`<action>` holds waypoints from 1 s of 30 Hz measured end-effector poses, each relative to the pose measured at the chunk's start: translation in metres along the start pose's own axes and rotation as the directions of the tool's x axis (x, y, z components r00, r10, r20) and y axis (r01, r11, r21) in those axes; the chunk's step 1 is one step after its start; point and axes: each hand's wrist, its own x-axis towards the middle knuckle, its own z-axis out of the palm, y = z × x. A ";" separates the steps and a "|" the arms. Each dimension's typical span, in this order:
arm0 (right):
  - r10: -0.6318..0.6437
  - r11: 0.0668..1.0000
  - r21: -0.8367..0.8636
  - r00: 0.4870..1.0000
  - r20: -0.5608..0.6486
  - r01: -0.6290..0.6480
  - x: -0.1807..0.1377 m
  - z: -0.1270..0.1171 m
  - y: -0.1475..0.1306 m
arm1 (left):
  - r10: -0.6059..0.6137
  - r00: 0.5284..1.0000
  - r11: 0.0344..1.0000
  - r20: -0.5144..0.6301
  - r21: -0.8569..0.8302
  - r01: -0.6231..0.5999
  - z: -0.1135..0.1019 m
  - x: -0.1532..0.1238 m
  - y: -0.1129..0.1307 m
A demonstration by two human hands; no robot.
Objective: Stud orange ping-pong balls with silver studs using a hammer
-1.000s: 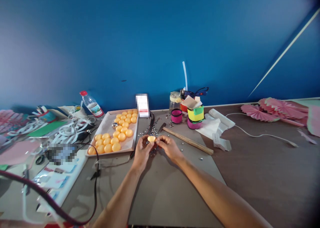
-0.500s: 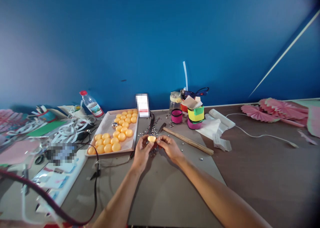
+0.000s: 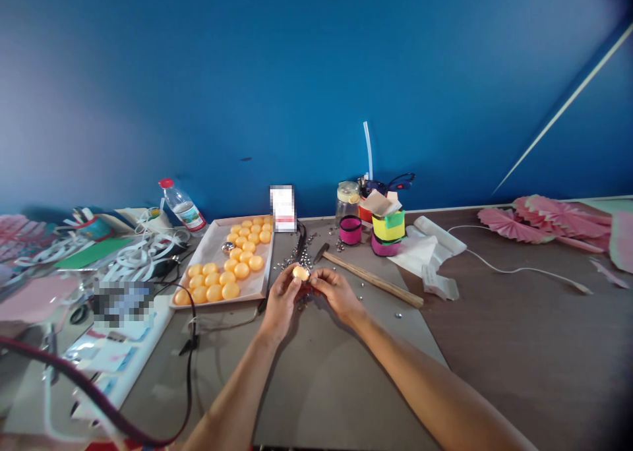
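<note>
Between the thumb and fingers of my left hand (image 3: 281, 302) is a small, glossy yellow-orange ball (image 3: 300, 273), with silvery bits along its edge. My right hand (image 3: 337, 294) is pinched closed close to the ball's right side; whatever its fingertips hold is too small to make out. Many tiny shiny silver gems (image 3: 306, 256) lie scattered on the grey mat just beyond both hands. To the left, a shallow white box (image 3: 217, 229) holds several similar orange balls (image 3: 230, 290), plus one silver-covered ball (image 3: 227, 247).
A hammer (image 3: 373, 279) with a wooden handle lies right of my hands. Behind it stand a lidded jar (image 3: 348, 204), a magenta ring-shaped holder (image 3: 350, 231) and a yellow-and-green box (image 3: 388, 227). Cables (image 3: 189, 372) and a plastic bottle (image 3: 184, 208) are at left; pink paper fans (image 3: 554, 220) are at right.
The ball has tilted slightly in my left fingers, showing more silver at its upper right edge. Both hands stay in nearly the same place.
</note>
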 end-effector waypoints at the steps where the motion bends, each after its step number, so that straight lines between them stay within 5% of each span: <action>1: -0.003 1.000 -0.010 1.000 0.000 0.003 0.000 0.000 0.000 | 0.004 1.000 1.000 -0.013 0.019 -0.004 0.000 0.000 0.000; 14: -0.056 0.992 -0.113 0.998 -0.027 0.053 0.001 -0.003 0.007 | 0.075 0.993 0.967 -0.088 0.249 -0.051 -0.006 0.004 -0.005; 30: -0.057 0.976 -0.210 0.998 0.027 0.062 0.001 -0.006 0.007 | 0.100 0.994 0.940 -0.050 0.333 -0.078 -0.011 0.005 -0.012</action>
